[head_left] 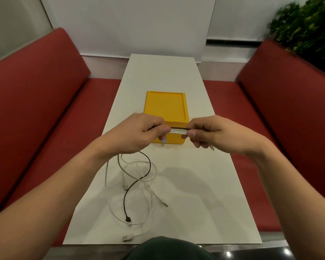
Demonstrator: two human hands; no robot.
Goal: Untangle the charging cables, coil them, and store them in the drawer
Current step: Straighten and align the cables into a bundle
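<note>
While taut, cables (178, 130) (bundled) between hands (137, 133) (217, 136)

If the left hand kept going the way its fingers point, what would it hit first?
Probably the right hand, gripping the other end of the cable bundle that the left hand holds. The yellow drawer box seems to lie behind that line.

On the table (195, 203) the drawer box (166, 107) sits at 12 o'clock, and just in front of it the cable bundle (178, 130) spans the gap between the hands, with the left hand (137, 134) at its 9 o'clock end and the right hand (212, 134) at 3. Down at 7 o'clock the loose cables (137, 184) lie on the table, reaching to its near edge. The left bench (36, 109) flanks at 9, the right bench (289, 109) at 3, and the plant (308, 29) is behind it at 2.
</note>
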